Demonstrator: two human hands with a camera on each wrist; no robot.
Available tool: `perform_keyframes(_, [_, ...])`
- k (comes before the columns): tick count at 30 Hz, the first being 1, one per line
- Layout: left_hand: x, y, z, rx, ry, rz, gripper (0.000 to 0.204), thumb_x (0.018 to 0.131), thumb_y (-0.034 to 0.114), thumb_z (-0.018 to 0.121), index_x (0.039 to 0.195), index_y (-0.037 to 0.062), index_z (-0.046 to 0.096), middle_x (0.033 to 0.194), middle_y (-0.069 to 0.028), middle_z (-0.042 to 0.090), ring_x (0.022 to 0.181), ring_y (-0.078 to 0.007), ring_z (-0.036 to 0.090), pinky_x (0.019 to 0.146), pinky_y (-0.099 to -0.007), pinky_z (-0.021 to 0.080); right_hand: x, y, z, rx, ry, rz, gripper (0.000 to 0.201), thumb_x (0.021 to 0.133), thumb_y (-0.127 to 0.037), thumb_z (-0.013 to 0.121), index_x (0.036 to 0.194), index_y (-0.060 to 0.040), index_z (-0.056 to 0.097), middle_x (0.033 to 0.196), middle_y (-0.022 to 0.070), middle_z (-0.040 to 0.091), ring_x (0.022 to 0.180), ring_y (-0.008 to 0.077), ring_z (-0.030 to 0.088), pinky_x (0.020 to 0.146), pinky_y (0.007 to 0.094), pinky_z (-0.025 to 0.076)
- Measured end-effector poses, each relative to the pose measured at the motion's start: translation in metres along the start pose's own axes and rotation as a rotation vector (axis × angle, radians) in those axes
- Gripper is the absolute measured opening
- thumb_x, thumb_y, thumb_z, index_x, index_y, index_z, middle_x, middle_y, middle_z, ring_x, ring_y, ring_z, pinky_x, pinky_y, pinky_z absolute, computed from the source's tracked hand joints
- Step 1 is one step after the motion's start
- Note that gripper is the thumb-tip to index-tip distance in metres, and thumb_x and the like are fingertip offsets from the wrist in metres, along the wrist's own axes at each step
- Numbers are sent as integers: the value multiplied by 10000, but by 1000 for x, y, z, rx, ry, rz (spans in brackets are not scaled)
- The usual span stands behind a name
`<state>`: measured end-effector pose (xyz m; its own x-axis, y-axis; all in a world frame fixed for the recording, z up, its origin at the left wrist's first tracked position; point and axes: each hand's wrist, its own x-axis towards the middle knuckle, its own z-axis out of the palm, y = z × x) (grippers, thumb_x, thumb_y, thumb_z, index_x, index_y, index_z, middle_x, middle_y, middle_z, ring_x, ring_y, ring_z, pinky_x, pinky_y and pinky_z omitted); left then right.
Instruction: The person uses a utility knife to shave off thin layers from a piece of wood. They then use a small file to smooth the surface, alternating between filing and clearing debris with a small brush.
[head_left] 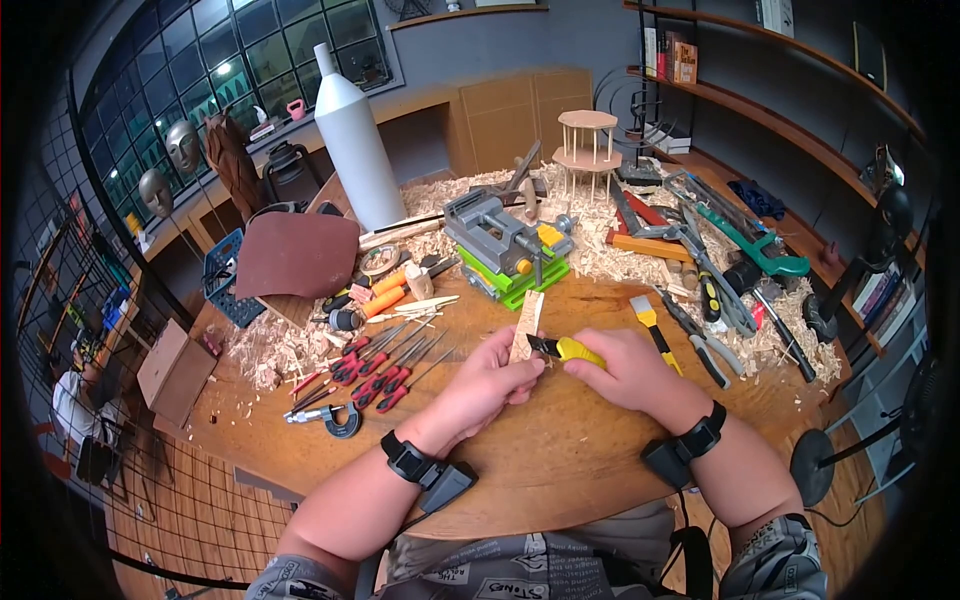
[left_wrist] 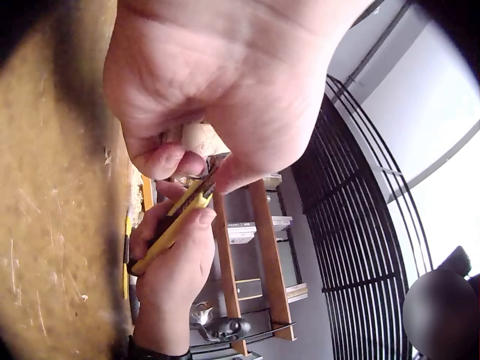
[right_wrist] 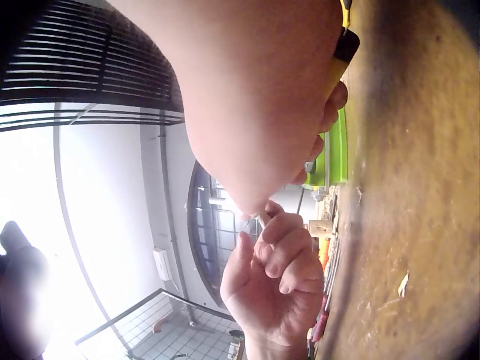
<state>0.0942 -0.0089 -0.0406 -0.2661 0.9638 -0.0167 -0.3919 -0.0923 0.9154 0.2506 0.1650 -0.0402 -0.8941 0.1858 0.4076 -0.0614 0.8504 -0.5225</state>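
My left hand (head_left: 478,388) grips a thin, pale strip of wood (head_left: 531,312) that points up and away over the wooden table. In my right hand (head_left: 632,370) is a yellow and black utility knife (head_left: 576,350), its dark blade end at the strip's right edge, close to the left thumb. The left wrist view shows the yellow knife body (left_wrist: 171,234) held in the right fingers, just below the left hand (left_wrist: 217,82). In the right wrist view, the left hand (right_wrist: 271,281) has curled fingers, while the right hand (right_wrist: 255,97) hides most of the knife.
Beyond the hands stands a grey and green vise (head_left: 505,245). Red-handled files (head_left: 380,370) and a micrometer (head_left: 335,418) lie left. A yellow-handled chisel (head_left: 655,330), pliers (head_left: 700,340) and saws lie right. Wood shavings and a small two-tier wooden stand (head_left: 587,155) are at the back.
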Motion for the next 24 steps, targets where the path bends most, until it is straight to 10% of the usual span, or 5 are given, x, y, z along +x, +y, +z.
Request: perform_keyframes(24, [11,-25,-4,581,158,309,303,952,156,709,1142,-5,538,962,-32,604,875,-78,526,781,-266,470,-2,-8,6,-407,143,-172,387,893,-487,667,899,-102,632,776,93,683,665,297,685,553,404,525])
